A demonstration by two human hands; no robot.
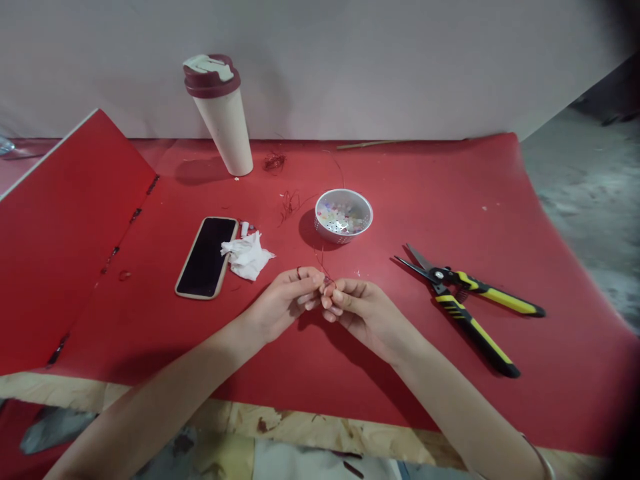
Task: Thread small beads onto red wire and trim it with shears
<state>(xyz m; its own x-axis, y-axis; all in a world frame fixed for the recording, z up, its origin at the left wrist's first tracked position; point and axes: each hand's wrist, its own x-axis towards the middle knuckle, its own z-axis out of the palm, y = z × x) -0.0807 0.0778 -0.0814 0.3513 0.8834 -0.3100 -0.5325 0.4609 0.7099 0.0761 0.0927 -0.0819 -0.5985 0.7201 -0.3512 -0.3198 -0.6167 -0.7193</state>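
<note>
while held close together — left hand (287, 298), right hand (358, 304) pinch thin red wire (324, 268)

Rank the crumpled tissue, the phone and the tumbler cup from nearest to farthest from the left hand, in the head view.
From the left hand, which pinches a thin red wire together with the right hand:
1. Crumpled tissue, just ahead and to its left.
2. Phone, farther left, beside the tissue.
3. Tumbler cup, far back, behind the phone.

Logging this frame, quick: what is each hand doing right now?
Left hand: closed, fingertips pinching a thin red strand.
Right hand: closed, pinching the same red strand.
</note>
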